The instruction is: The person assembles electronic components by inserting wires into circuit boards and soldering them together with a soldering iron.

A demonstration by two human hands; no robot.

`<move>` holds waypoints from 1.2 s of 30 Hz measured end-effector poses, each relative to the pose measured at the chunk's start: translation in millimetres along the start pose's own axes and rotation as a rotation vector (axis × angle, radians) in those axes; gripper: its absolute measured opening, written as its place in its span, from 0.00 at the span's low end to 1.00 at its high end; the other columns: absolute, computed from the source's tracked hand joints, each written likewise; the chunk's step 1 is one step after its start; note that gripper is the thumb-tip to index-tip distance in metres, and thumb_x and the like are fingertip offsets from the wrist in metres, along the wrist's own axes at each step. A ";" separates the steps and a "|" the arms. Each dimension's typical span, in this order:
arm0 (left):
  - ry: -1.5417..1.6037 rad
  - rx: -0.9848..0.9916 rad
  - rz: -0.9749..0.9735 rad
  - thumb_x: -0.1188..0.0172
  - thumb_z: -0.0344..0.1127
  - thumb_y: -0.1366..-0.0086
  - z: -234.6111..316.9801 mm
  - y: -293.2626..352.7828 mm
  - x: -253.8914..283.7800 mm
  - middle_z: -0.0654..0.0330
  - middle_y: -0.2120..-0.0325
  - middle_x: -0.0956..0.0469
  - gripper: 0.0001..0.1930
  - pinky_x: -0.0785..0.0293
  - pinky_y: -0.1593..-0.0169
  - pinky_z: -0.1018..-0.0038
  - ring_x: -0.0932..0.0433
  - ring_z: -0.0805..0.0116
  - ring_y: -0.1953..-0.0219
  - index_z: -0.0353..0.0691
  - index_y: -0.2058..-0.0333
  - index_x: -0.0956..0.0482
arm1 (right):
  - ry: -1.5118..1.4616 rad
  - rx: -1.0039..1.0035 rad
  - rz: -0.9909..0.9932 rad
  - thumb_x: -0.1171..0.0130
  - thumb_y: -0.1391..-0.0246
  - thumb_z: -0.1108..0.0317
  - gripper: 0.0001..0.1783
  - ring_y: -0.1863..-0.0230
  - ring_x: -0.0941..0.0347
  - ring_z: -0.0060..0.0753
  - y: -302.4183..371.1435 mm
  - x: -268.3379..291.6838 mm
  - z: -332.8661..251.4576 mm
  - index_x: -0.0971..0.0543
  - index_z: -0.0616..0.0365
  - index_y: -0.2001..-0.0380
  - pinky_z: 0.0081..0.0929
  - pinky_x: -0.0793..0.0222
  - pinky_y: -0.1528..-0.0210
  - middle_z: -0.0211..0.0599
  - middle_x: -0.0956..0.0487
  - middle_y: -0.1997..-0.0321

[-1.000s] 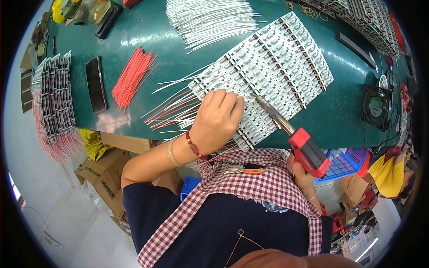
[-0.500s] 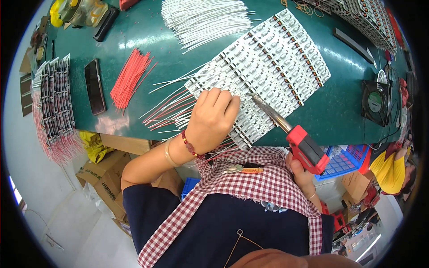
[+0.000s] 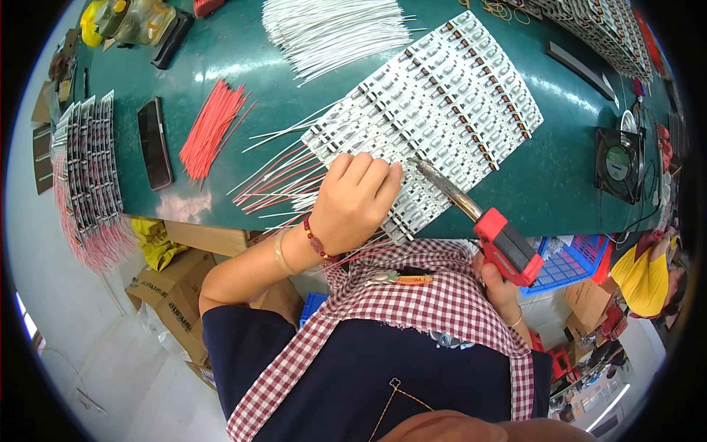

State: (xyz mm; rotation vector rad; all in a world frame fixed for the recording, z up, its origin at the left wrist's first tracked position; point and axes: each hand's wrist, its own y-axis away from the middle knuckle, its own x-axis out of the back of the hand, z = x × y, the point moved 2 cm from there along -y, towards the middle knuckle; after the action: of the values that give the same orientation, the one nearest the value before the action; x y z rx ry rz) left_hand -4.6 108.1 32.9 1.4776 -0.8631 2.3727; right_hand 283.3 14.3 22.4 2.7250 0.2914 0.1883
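Observation:
A panel of white circuit boards [image 3: 442, 96] lies slanted on the green table, with rows of small components. Red and white wires [image 3: 276, 180] stick out from its left edge. Over the panel's lower left part is my left hand [image 3: 359, 197], its fingers curled down and closed; whatever they pinch is hidden beneath them. My right hand [image 3: 497, 283] grips a red and black soldering gun [image 3: 507, 247] from below, at the table's front edge. The gun's metal tip reaches the boards just right of my left fingertips.
White wires [image 3: 335, 33] and red wires [image 3: 213, 132] lie in bundles beyond and left of the panel. A phone [image 3: 155, 144] and wired boards [image 3: 92, 169] sit farther left. At right are a black fan [image 3: 618, 163], stacked boards [image 3: 607, 33] and a blue basket [image 3: 563, 265].
My left hand has shifted slightly right and down, its fingers still curled over the boards. The soldering gun stays almost in place, its tip at the panel.

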 end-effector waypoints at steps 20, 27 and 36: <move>0.030 0.056 -0.026 0.42 0.24 0.54 1.8 -3.1 -2.9 0.60 0.77 0.35 0.14 0.39 0.70 0.70 0.34 0.65 0.74 0.32 0.65 0.21 | 0.033 0.005 0.080 0.37 0.50 0.60 0.16 0.72 0.24 0.30 3.6 -2.4 -1.7 0.20 0.64 0.65 0.25 0.29 0.66 0.36 0.20 0.71; 0.059 0.046 0.011 0.42 0.24 0.54 4.4 -1.4 1.2 0.60 0.75 0.31 0.16 0.38 0.69 0.70 0.33 0.65 0.74 0.32 0.63 0.21 | 0.053 0.067 0.045 0.37 0.49 0.62 0.15 0.69 0.24 0.28 5.3 2.2 -0.1 0.21 0.64 0.64 0.26 0.29 0.65 0.36 0.20 0.70; 0.078 0.057 0.000 0.42 0.23 0.55 9.5 -2.5 -5.2 0.61 0.77 0.33 0.15 0.38 0.70 0.71 0.34 0.65 0.74 0.32 0.65 0.21 | 0.040 -0.009 0.023 0.36 0.49 0.59 0.16 0.72 0.29 0.27 12.2 7.4 10.4 0.22 0.63 0.68 0.25 0.32 0.69 0.33 0.24 0.72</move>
State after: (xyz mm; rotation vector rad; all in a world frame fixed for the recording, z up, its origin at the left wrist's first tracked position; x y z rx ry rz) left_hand 6.1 105.1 32.3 1.3950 -0.7829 2.4563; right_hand 294.3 1.2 18.4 2.7189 0.2705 0.2502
